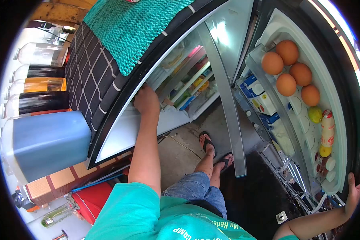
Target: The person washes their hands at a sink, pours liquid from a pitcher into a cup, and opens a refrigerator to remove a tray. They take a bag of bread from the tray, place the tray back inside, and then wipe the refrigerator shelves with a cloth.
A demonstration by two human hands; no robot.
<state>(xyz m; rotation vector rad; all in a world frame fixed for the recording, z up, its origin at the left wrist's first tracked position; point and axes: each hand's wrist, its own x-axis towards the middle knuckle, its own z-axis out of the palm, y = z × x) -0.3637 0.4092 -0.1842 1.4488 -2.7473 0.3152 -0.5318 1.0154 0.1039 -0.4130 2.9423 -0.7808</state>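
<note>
My left hand reaches inside the open refrigerator, near its inner side wall. Its fingers are mostly hidden, so what they touch does not show. At the far right, my right hand grips the outer edge of the refrigerator door, with the thumb on the near side. Several brown eggs sit in the door's top rack, beside a green lime, a small wrapped bottle and a yellow fruit. Packed food fills the shelves inside.
A long grey strip slants across the opening between cabinet and door. Cartons stand in a lower door rack. On the left are a blue-filled container, several bottles and a teal mat. My sandalled feet are below.
</note>
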